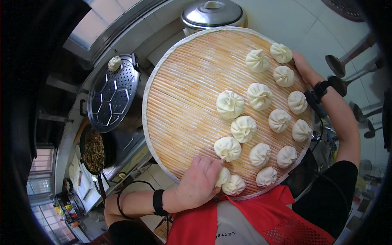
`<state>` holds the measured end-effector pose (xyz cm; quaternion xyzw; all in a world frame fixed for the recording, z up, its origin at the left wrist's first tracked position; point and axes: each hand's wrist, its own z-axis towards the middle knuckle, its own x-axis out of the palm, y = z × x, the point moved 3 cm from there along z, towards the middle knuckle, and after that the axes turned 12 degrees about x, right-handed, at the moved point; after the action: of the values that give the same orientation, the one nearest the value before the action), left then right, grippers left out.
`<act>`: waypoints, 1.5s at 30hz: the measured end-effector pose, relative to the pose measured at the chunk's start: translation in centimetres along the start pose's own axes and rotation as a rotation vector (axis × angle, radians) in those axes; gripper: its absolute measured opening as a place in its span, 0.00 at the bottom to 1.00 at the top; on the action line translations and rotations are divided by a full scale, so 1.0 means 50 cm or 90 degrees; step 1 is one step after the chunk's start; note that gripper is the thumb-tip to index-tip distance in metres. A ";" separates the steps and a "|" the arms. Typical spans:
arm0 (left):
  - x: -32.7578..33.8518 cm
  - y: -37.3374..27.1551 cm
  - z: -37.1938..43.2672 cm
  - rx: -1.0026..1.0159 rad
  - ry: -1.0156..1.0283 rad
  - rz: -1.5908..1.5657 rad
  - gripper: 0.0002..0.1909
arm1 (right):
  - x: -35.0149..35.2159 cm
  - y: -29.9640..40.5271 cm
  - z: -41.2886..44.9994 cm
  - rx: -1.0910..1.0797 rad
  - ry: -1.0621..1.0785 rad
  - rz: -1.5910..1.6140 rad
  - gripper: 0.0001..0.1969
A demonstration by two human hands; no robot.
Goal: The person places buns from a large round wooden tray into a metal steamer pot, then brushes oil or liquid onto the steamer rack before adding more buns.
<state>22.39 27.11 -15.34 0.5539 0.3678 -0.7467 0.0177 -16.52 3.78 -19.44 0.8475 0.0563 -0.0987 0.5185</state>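
A large round slatted tray (183, 92) with a pale cloth rim is tilted in front of me. Several pleated, uncooked dough buns (259, 96) sit on its right and lower parts, and flour dusts the slats. My right hand (302, 65) grips the tray's far right rim, its fingers mostly hidden behind the edge. At the lower edge, my left hand (199, 180) has its fingers and thumb around a bun (224, 177), which it partly covers. Its fingertips come close to the bun above (227, 148), and another bun (233, 185) lies right beside the held one.
To the left, a perforated metal steamer tier (113, 95) holds one dough bun (114, 63) at its far edge. A pan of chopped filling (94, 151) stands nearer. Behind the tray is a lidded metal pot (212, 13). Ladles (336, 65) hang on the right wall.
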 end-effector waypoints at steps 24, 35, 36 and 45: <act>-0.572 0.818 -0.161 -0.590 -0.180 0.198 0.24 | -0.074 -0.097 -0.001 0.061 -0.106 0.180 0.22; -0.607 0.944 -0.204 -0.535 -0.135 0.203 0.25 | -0.073 -0.111 -0.046 0.063 -0.087 0.262 0.20; -0.607 0.852 -0.144 -0.530 -0.112 0.310 0.29 | -0.064 -0.109 -0.055 0.092 -0.084 0.262 0.20; -0.340 0.232 0.117 -0.106 -0.014 -0.112 0.28 | 0.001 0.006 -0.054 0.117 -0.101 0.066 0.20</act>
<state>29.20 8.85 -6.53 0.5080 0.4755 -0.7182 0.0019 -16.10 6.01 -17.99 0.8828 -0.0380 -0.1437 0.4457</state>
